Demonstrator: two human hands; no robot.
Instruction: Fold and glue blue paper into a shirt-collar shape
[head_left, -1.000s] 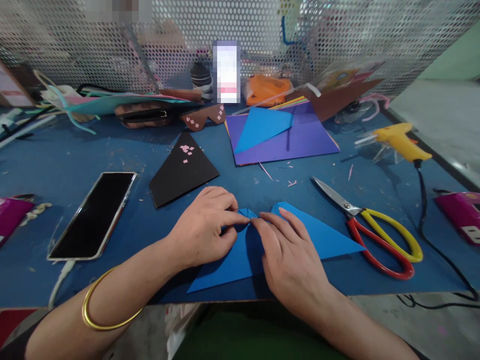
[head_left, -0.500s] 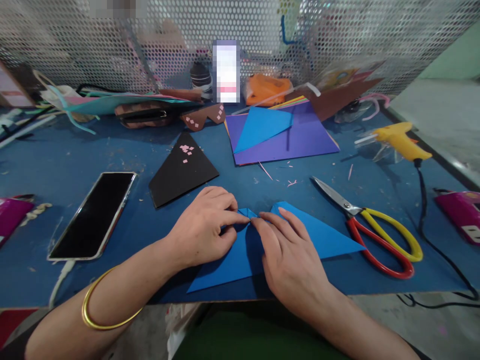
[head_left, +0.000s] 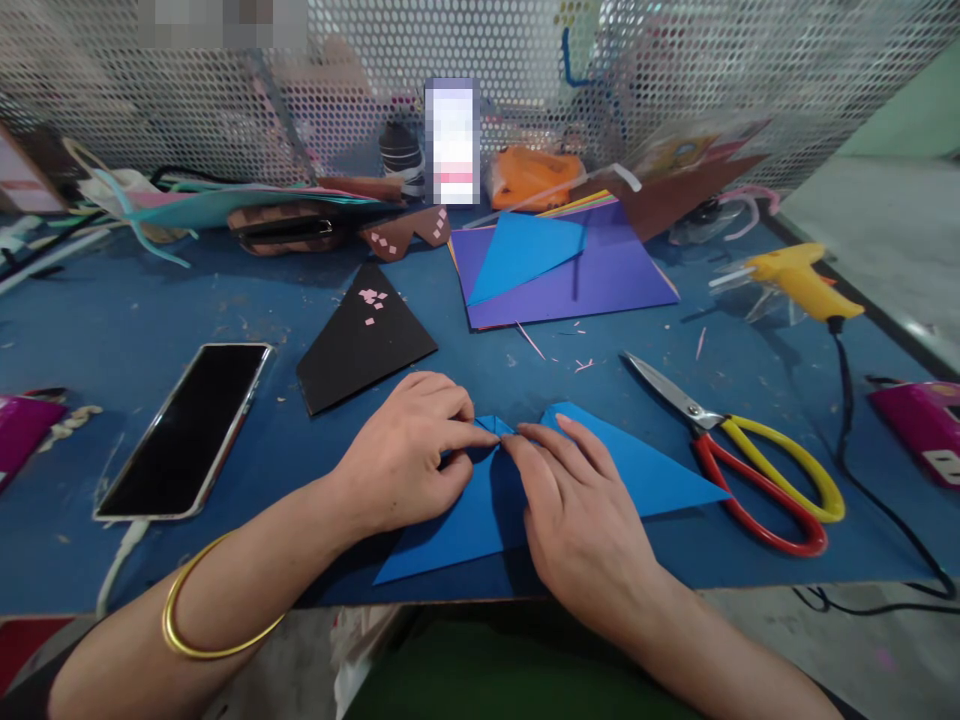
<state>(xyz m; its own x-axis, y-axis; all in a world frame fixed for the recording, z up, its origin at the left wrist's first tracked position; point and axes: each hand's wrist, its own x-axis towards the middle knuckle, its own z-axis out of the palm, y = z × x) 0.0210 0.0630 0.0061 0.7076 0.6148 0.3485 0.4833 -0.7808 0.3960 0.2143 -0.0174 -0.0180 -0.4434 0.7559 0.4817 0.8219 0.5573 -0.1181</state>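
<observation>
A folded sheet of blue paper [head_left: 664,465] lies at the table's front edge, one pointed end towards the left front and another to the right. My left hand [head_left: 405,455] is closed on its upper edge, with the index finger and thumb at a small fold. Opposite it, my right hand [head_left: 589,510] holds the sheet down, its index fingertip meeting the left one at the fold. Its thumb is mostly hidden. Close to the paper's right tip are scissors [head_left: 701,415] with one red and one yellow handle.
Black cut paper [head_left: 367,345] with pink bits lies beyond my left hand, and a phone [head_left: 187,430] on a cable is at left. Purple paper [head_left: 622,270] bears a blue piece [head_left: 525,250]. A yellow glue gun [head_left: 806,280] stands at right. Perforated mesh [head_left: 360,80] rises behind.
</observation>
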